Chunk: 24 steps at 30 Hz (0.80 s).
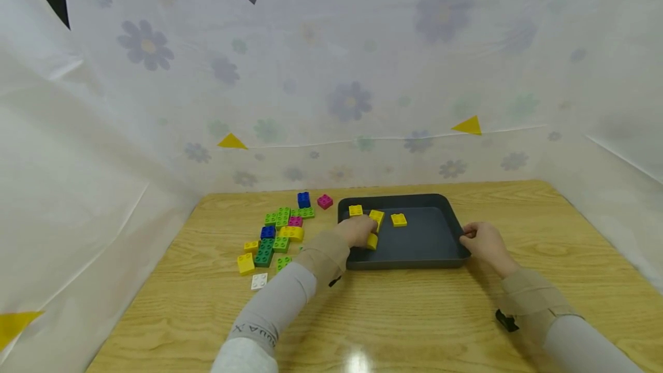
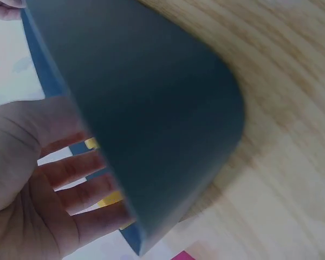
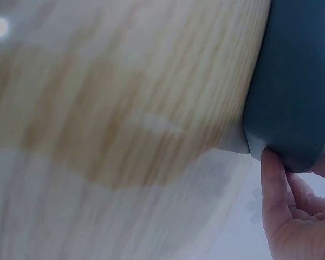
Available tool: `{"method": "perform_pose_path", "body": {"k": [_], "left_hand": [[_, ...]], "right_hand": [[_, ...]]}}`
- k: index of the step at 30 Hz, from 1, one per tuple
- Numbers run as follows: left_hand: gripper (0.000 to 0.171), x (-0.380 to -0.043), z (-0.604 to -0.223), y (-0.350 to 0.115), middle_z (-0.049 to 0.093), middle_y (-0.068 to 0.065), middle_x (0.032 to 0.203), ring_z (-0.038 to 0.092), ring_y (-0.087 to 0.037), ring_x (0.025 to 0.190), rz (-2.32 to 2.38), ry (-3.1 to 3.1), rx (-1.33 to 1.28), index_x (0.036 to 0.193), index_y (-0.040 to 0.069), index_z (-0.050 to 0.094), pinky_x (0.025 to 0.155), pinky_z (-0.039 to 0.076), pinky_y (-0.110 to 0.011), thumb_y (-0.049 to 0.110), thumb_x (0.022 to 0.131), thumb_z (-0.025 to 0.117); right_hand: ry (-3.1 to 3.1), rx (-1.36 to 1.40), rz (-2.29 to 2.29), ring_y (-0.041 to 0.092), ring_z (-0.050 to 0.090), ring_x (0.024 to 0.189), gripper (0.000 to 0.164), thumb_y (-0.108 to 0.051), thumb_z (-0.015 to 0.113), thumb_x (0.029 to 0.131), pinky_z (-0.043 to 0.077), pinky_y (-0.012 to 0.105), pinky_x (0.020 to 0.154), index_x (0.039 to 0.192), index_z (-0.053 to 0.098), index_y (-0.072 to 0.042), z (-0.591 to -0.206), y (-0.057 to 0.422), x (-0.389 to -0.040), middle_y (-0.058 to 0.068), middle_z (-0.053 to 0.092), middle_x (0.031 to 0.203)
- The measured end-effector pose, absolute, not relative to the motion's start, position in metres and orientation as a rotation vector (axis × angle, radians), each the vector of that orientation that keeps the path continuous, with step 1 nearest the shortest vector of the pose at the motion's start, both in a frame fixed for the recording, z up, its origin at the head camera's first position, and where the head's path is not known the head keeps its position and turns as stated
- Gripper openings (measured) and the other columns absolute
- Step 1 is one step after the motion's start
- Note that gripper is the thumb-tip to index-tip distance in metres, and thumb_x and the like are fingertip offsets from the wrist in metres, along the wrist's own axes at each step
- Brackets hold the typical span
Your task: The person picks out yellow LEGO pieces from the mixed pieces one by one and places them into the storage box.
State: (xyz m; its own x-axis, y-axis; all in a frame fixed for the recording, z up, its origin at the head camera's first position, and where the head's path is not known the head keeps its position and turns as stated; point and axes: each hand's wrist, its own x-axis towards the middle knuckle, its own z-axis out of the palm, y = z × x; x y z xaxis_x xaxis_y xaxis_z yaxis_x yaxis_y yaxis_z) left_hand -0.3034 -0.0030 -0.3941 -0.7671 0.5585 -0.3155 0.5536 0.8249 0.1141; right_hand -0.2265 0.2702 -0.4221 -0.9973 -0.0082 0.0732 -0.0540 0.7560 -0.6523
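My left hand [image 1: 357, 231] reaches over the left side of a dark grey tray [image 1: 422, 240]. Its fingers are among yellow bricks there, touching or beside a long one [image 1: 379, 216] and a rounded one [image 1: 372, 241]. In the left wrist view, the tray wall [image 2: 162, 103] hides the fingertips, so whether they pinch a brick is unclear. Two more yellow bricks, one at the back left [image 1: 355, 210] and one near the middle [image 1: 399, 220], sit in the tray. My right hand [image 1: 484, 243] grips the tray's right edge with fingers and thumb, near the front corner.
Left of the tray, loose bricks lie on the wooden table [image 1: 404, 315]: several green ones [image 1: 282, 217], blue ones [image 1: 303, 200], pink ones [image 1: 324, 201], yellow ones [image 1: 246, 263] and a white one [image 1: 259, 281]. A flower-patterned sheet [image 1: 352, 102] hangs behind the table.
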Motion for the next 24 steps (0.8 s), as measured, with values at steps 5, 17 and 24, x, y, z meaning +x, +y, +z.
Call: {"method": "perform_pose_path", "body": {"k": [5,17,24], "left_hand": [[0.041,-0.304,-0.385,-0.004,0.058,0.001,0.116,0.054,-0.013,0.101,0.019,2.663,0.839,0.120,0.016,0.059,0.083,0.048,-0.030,0.017,0.081,0.070],[0.078,-0.308,-0.363,-0.014,0.020,-0.002,0.151,0.020,-0.025,0.137,-0.017,2.817,0.962,0.146,0.028,0.024,0.109,0.016,-0.050,0.046,0.081,0.064],[0.073,-0.312,-0.353,-0.034,0.019,-0.003,0.151,0.015,-0.025,0.138,0.057,2.935,0.933,0.146,0.027,0.025,0.109,0.008,-0.054,0.047,0.085,0.059]], "right_hand": [[-2.887,0.048,1.075,0.042,0.054,0.085,0.032,0.000,0.051,0.086,0.050,0.041,0.065,0.108,0.049,0.023,-0.423,0.271,-0.227,0.034,0.054,0.095],[-2.886,0.045,1.077,0.042,0.054,0.085,0.032,0.001,0.052,0.086,0.050,0.040,0.065,0.108,0.049,0.024,-0.421,0.270,-0.227,0.035,0.054,0.095],[-2.886,0.040,1.084,0.042,0.054,0.085,0.031,0.001,0.052,0.086,0.050,0.040,0.066,0.108,0.049,0.024,-0.422,0.270,-0.227,0.035,0.054,0.095]]}}
